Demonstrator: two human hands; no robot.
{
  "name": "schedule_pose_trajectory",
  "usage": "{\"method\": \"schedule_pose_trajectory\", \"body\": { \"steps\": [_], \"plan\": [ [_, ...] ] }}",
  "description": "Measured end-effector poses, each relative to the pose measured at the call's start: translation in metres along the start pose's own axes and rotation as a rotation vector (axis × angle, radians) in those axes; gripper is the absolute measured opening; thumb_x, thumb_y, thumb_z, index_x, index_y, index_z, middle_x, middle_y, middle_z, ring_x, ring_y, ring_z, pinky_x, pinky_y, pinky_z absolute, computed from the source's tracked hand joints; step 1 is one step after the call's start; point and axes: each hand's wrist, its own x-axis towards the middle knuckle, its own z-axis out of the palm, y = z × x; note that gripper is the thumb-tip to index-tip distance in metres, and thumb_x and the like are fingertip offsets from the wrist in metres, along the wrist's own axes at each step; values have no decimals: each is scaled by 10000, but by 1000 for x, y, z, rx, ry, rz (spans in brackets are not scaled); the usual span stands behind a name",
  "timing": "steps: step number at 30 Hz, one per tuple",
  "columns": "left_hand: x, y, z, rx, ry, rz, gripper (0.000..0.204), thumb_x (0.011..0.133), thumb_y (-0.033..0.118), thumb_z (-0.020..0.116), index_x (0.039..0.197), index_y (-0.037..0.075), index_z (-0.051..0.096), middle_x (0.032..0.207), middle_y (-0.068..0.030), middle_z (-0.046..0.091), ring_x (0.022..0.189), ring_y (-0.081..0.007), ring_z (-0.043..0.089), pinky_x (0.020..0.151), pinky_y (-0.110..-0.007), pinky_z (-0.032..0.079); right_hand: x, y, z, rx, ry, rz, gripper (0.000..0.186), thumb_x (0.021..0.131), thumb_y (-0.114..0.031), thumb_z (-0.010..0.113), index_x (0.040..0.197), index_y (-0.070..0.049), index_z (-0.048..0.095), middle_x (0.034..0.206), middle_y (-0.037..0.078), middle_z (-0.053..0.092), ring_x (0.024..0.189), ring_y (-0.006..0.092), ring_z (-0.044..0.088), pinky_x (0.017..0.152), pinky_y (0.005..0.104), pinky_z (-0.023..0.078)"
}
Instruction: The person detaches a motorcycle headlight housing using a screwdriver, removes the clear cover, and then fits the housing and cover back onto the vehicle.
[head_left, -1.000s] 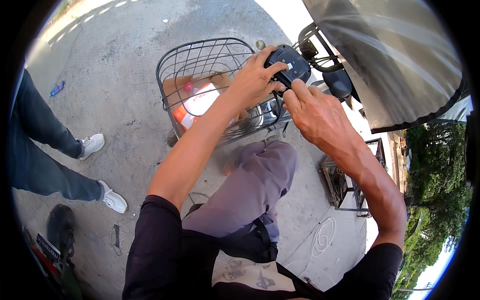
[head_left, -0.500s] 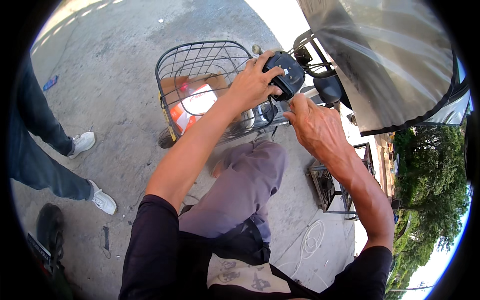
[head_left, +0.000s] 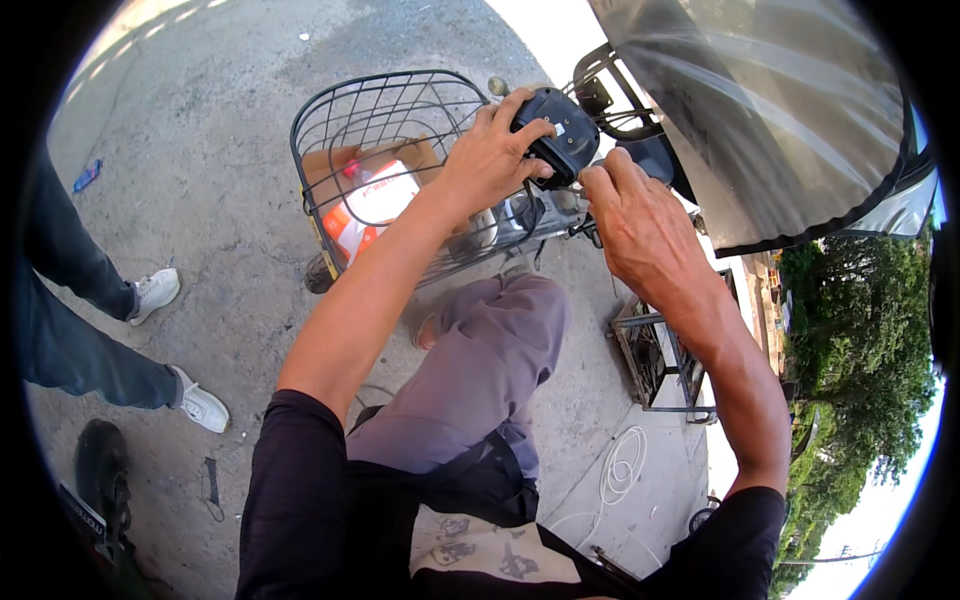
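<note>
A black plastic instrument housing (head_left: 570,122) with small screw holes on its back is gripped by my left hand (head_left: 492,152), thumb and fingers wrapped over its left side. My right hand (head_left: 640,215) is closed in a pinch at the lower right edge of that housing. Something thin shows at its fingertips, too small to make out. Below the housing are dark cables and the front of a vehicle, partly hidden by my hands. A black wire basket (head_left: 383,76) sits just left, holding a white and orange package (head_left: 385,195) and an opened cardboard box (head_left: 320,165).
A clear, black-edged rain cover (head_left: 770,120) hangs at the upper right. On the left stands another person in dark trousers (head_left: 85,240) and white shoes. A metal frame (head_left: 645,355) and a coiled white hose (head_left: 622,470) lie on the concrete to the right.
The housing and basket appear slightly farther up and left in the view. My right fingers have risen relative to the housing, staying close to its edge. My left hand keeps its hold.
</note>
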Motion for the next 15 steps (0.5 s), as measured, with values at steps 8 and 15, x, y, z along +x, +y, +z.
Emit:
{"method": "schedule_pose_trajectory", "body": {
  "steps": [8, 15],
  "plan": [
    [1, 0, 3, 13, -4, 3, 493, 912, 325, 849, 1342, 248, 620, 1649, -127, 403, 1377, -491, 534, 1073, -559, 574, -5, -12, 1, 102, -323, 266, 118, 962, -68, 662, 1024, -1, 587, 952, 151, 585, 886, 324, 714, 716, 437, 586],
    [2, 3, 1, -11, -17, -16, 488, 917, 331, 846, 1341, 238, 622, 1644, -136, 405, 1382, -490, 527, 1077, -564, 571, -2, 1, 10, 70, -8, -212, 215, 1072, -175, 649, 945, -11, 593, 908, 164, 623, 746, 348, 729, 650, 454, 578]
  ]
}}
